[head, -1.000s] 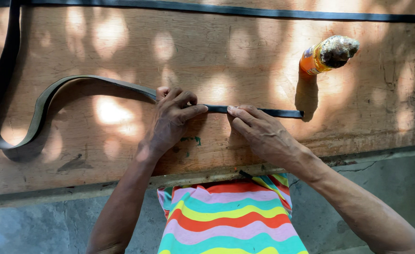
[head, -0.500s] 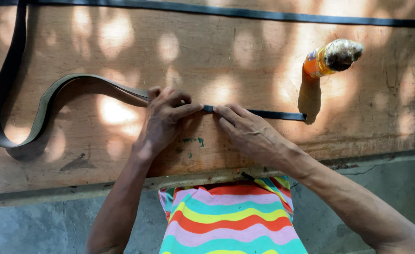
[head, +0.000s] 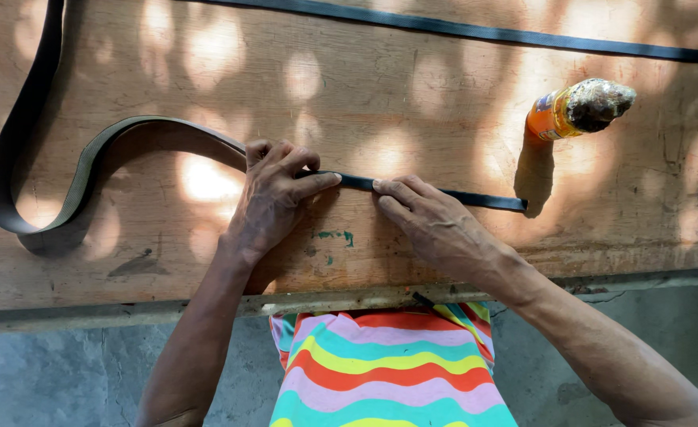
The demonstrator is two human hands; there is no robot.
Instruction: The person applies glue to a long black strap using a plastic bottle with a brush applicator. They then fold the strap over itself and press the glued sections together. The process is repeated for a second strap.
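Note:
A long black rubber strip [head: 475, 198] lies along a wooden board [head: 380, 103]; its left part curls up in a loop [head: 40, 213]. My left hand [head: 274, 198] presses the strip down, fingers spread over it. Just to its right, my right hand [head: 436, 221] holds the strip flat with its fingertips. A short stretch of strip shows between the two hands. The strip's right end stops below an orange bottle [head: 574, 109].
The orange bottle with a crusted top stands at the right of the board. Another black strip [head: 483, 33] runs along the board's far edge. A grey concrete floor [head: 72, 372] lies below the board. My striped clothing [head: 388, 372] touches the board's near edge.
Both hands have slid slightly left along the strip, and more of its right end now lies bare on the board.

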